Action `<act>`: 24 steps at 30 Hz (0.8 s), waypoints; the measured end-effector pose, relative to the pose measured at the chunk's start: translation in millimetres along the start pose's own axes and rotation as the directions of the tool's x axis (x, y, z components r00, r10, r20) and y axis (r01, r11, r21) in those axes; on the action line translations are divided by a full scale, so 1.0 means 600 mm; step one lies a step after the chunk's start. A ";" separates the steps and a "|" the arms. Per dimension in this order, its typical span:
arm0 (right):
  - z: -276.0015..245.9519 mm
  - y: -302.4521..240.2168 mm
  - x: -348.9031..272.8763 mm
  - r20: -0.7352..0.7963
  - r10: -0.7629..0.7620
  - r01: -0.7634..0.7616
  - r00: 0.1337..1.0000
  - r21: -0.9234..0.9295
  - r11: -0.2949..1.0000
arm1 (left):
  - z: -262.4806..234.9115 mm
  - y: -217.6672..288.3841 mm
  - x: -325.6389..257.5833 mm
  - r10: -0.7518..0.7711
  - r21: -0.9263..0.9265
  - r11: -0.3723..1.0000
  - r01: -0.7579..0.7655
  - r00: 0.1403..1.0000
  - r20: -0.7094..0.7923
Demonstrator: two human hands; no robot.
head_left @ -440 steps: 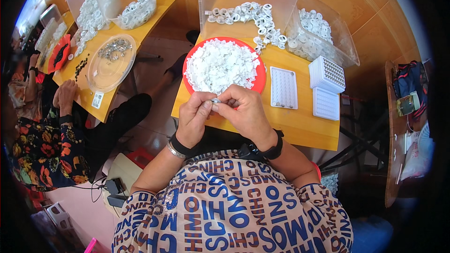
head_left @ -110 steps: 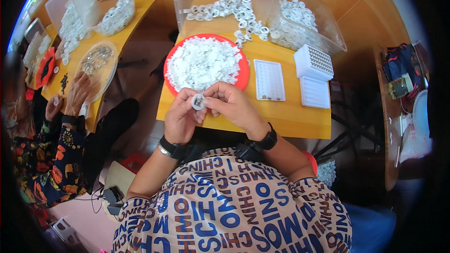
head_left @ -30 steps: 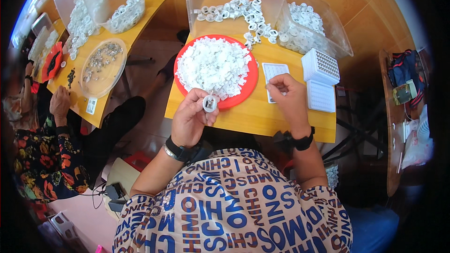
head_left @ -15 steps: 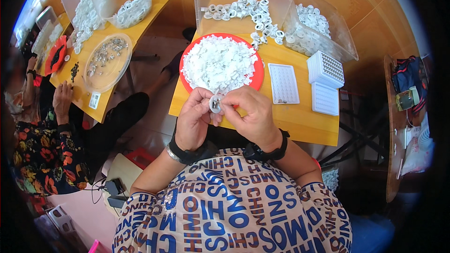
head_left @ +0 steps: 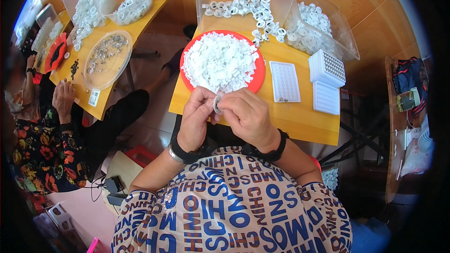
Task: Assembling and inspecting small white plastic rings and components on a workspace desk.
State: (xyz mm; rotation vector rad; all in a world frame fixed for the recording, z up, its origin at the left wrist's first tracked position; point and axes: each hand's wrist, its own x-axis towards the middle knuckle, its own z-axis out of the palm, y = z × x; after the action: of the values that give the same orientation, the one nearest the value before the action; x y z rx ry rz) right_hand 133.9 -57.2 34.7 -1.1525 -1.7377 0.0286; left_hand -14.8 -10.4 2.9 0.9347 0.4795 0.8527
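Between both hands, at the table's front edge, is a small round white plastic part (head_left: 217, 105), seen nearly edge-on. My left hand (head_left: 196, 115) pinches it from the left, thumb and fingers closed. My right hand (head_left: 248, 115) has its fingertips closed on the part's right side; whether they also hold a smaller piece is hidden. Just beyond the hands, a red round tray (head_left: 260, 76) bears a heap of small white plastic pieces (head_left: 220, 61). To its right lies a white gridded tray (head_left: 285, 82) with a few tiny bits at its near edge.
Stacked white trays (head_left: 326, 69) stand at the right of the yellow table (head_left: 309, 124). Behind are a clear bin (head_left: 347, 49) of white parts and a loose row of round parts (head_left: 243, 7). At left, a co-worker's hand (head_left: 63, 98) rests by another table with a clear lid (head_left: 101, 77).
The round white part has turned from showing its face to nearly edge-on. Both hands stay in almost the same place, with the right fingers curled closer around it.
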 end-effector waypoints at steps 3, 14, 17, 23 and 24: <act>-0.006 0.008 0.001 0.071 0.026 -0.029 0.997 0.048 0.998 | -0.002 0.001 -0.001 0.025 0.084 0.996 -0.026 1.000 0.017; -0.006 0.010 -0.006 0.305 0.504 -0.562 0.808 0.657 0.503 | 0.000 -0.006 0.001 0.060 -0.089 0.995 -0.051 0.992 0.107; -0.005 0.007 -0.004 0.307 0.513 -0.558 0.802 0.690 0.460 | 0.004 -0.010 0.002 0.056 -0.105 0.993 -0.048 0.996 0.073; 0.001 0.018 -0.006 0.338 0.568 -0.618 0.750 0.664 0.421 | 0.001 -0.014 0.004 0.046 -0.105 0.994 -0.041 0.998 0.046; 0.003 0.019 -0.007 0.337 0.567 -0.616 0.752 0.665 0.422 | 0.001 -0.015 0.003 0.047 -0.103 0.994 -0.042 0.998 0.047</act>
State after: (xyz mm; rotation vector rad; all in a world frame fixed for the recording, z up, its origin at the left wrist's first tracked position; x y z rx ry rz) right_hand 140.8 -53.1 25.0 -1.0448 -1.0452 1.1495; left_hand -9.4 -11.8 -4.3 0.8728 0.3698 0.8848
